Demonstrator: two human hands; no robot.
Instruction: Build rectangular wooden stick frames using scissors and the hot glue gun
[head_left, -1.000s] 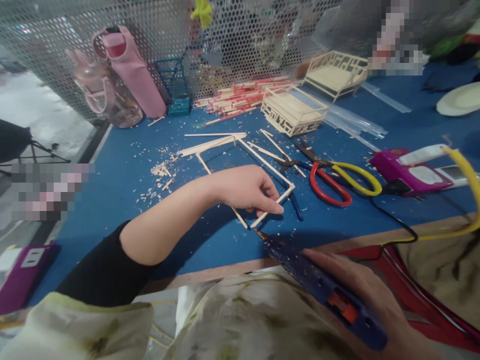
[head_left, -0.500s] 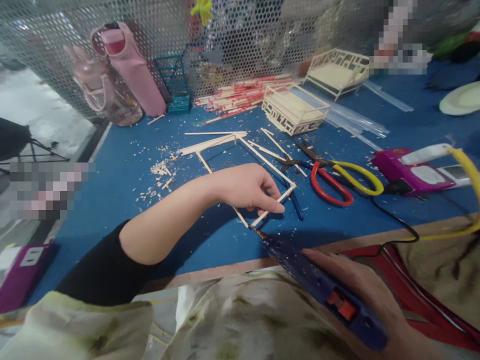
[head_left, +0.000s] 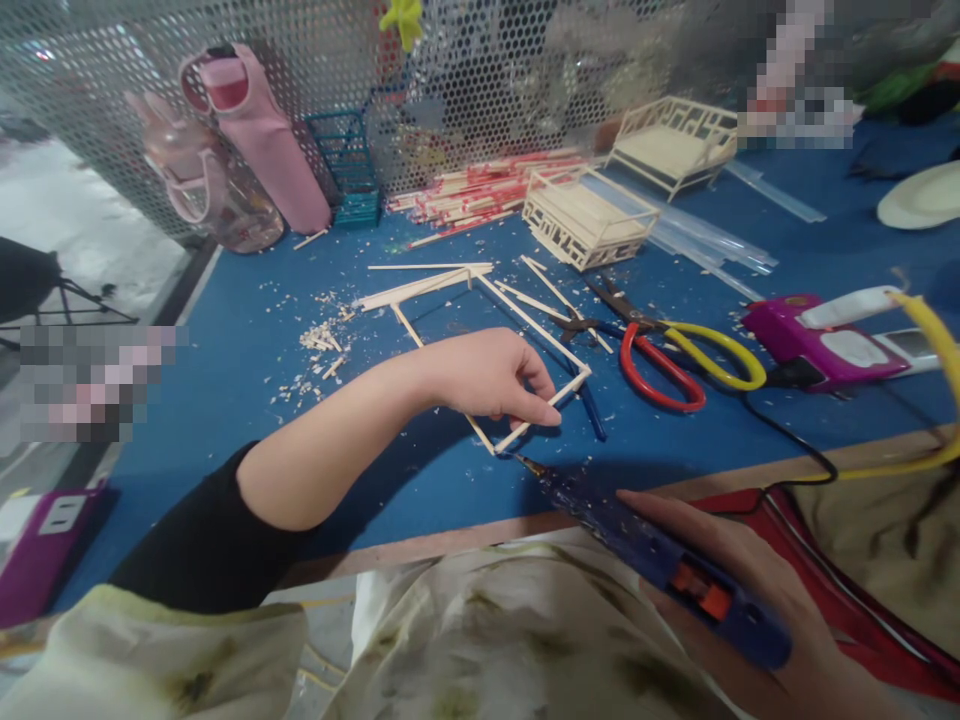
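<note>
My left hand pinches a thin wooden stick, the near right side of a four-sided stick frame on the blue table. That stick's lower end meets another side at the near corner. My right hand is wrapped round a dark blue glue gun with an orange-red switch. Its metal nozzle points at the near corner, a short gap away. Small pliers lie beside the frame's right side, one blue handle partly under it. My left forearm hides part of the frame.
Scissors with red and yellow handles lie to the right, near a purple device. Behind stand two small stick-built models, clear rods and a pile of red-tipped sticks. Bottles and wood scraps are at left.
The glue gun's nozzle has drawn back to the right from the near corner. My left hand has shifted the held stick slightly left, so its end now meets the adjoining side.
</note>
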